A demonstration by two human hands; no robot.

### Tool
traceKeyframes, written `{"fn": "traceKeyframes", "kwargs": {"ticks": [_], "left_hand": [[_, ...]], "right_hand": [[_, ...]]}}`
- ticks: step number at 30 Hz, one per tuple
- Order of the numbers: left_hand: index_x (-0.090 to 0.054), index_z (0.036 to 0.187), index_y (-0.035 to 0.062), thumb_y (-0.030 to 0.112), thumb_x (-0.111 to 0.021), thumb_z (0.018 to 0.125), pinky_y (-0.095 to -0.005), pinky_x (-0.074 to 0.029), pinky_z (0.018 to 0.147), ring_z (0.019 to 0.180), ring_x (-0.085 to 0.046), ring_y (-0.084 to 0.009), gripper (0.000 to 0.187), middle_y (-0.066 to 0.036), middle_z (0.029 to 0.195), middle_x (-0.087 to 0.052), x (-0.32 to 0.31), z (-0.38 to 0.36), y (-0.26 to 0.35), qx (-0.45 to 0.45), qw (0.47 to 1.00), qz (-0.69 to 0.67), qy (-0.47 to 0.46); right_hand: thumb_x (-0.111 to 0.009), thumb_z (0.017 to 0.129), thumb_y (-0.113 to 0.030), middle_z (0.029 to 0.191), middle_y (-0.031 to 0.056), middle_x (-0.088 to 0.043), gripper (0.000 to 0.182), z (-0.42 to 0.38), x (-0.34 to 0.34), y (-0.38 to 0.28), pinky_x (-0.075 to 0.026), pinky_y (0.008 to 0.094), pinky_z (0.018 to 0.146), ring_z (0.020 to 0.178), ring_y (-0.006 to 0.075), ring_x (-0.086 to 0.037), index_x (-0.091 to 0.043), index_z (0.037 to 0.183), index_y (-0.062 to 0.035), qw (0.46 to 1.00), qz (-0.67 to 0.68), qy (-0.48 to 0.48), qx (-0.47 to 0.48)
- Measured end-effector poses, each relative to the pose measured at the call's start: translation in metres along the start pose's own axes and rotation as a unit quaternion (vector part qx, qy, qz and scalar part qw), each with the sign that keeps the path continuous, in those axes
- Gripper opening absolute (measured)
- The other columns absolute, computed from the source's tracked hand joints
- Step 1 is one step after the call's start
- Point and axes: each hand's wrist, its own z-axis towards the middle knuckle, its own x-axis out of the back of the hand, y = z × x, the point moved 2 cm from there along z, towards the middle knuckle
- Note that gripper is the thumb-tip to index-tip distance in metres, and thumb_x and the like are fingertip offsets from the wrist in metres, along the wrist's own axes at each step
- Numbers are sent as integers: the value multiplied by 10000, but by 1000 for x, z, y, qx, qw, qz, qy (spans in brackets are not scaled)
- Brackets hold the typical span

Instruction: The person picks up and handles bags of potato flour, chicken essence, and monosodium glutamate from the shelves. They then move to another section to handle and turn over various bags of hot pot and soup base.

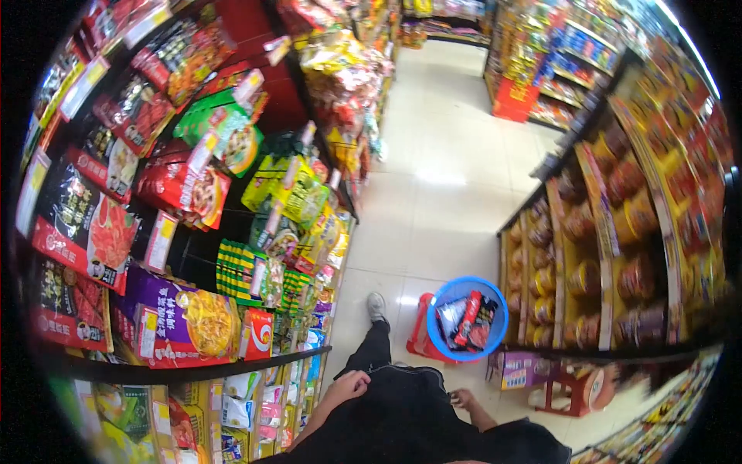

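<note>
Close to the front of my dark clothing, my left hand [352, 386] hangs with its fingers curled in and nothing visible in them. My right hand [464, 399] is low at my other side, fingers loosely curled, and I see no object in it. Just ahead of the right hand, apart from it, a blue basin [504, 313] rests on a red stool [418, 334]. Inside the basin lie a black-and-red food packet [478, 319] and a silvery, dark packet [450, 315].
Shelves on the left carry seasoning packets, including a purple one [185, 317] and a green one [224, 131]. Jars [638, 278] line the right-hand shelves. A purple carton [522, 370] and another red stool [568, 390] stand near the right shelf. The tiled aisle [440, 155] runs ahead.
</note>
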Motion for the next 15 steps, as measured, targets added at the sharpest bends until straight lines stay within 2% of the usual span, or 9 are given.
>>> {"fn": "traceKeyframes", "kwargs": {"ticks": [1, 2, 3, 6, 7, 11, 13, 14, 15], "left_hand": [[-654, 1099, 124, 222, -690, 902, -352, -551, 774, 841, -677, -229, 223, -74, 897, -642, 10, 23, -8, -5, 1000, 8, 5], [-656, 1102, 130, 243, -686, 906, -362, -551, 783, 852, -678, -239, 228, -79, 899, -643, 21, 47, -15, -13, 1000, 14, 5], [-660, 1108, 131, 281, -647, 925, -415, -551, 813, 893, -684, -290, 237, -113, 933, -661, 37, 71, -17, -5, 1000, 11, -16], [-665, 1107, 128, 291, -614, 940, -451, -541, 853, 937, -680, -342, 239, -146, 966, -673, 79, 128, -19, 10, 998, 58, 1], [-666, 1094, 114, 300, -589, 947, -469, -536, 871, 980, -674, -371, 248, -168, 1009, -689, 105, 142, 2, 12, 996, 87, 2], [-663, 1069, 98, 315, -588, 945, -484, -527, 885, 1012, -667, -385, 261, -172, 1057, -702, 147, 187, 4, 52, 998, 5, 18], [-666, 1079, 109, 301, -586, 950, -483, -522, 897, 1036, -659, -382, 245, -164, 1086, -691, 150, 201, -5, 54, 998, 44, 1], [-664, 1087, 111, 292, -584, 952, -481, -521, 899, 1045, -655, -380, 239, -162, 1096, -687, 157, 206, -5, 53, 997, 58, 4], [-653, 1103, 106, 272, -583, 957, -473, -519, 908, 1053, -652, -376, 232, -163, 1106, -683, 168, 210, 3, 66, 997, 37, 1]], "right_hand": [[-557, 986, -211, 941, 71, -660, 231, -23, -17, -23, -527, 321, 569, 746, 198, -631, -710, 1112, -94, 1000, -25, 17, -5], [-564, 980, -204, 925, 57, -649, 286, -13, -28, -27, -511, 318, 566, 730, 173, -612, -674, 1220, -94, 999, 19, 8, 38], [-560, 973, -179, 933, 61, -655, 297, -12, -36, -38, -513, 319, 565, 728, 174, -616, -663, 1239, -96, 998, 22, 4, 63], [-548, 949, -106, 960, 74, -671, 354, -8, -60, -101, -520, 320, 562, 721, 177, -631, -628, 1294, -100, 989, -26, -19, 143], [-545, 941, -81, 969, 78, -676, 378, -4, -66, -126, -522, 321, 561, 719, 178, -636, -616, 1312, -101, 984, -46, -30, 172], [-529, 910, 18, 1004, 95, -698, 494, 33, -69, -220, -531, 323, 556, 711, 182, -655, -569, 1386, -106, 948, -114, -75, 286], [-521, 894, 67, 1021, 104, -709, 558, 41, -69, -244, -535, 324, 554, 707, 184, -665, -546, 1423, -109, 950, -95, -100, 280], [-519, 886, 92, 1035, 108, -713, 567, 34, -82, -265, -550, 326, 579, 746, 190, -687, -544, 1420, -96, 961, -24, -134, 241], [-533, 882, 97, 1061, 114, -710, 564, 25, -93, -283, -558, 321, 633, 798, 191, -691, -539, 1420, -74, 962, -7, -137, 236]]}}
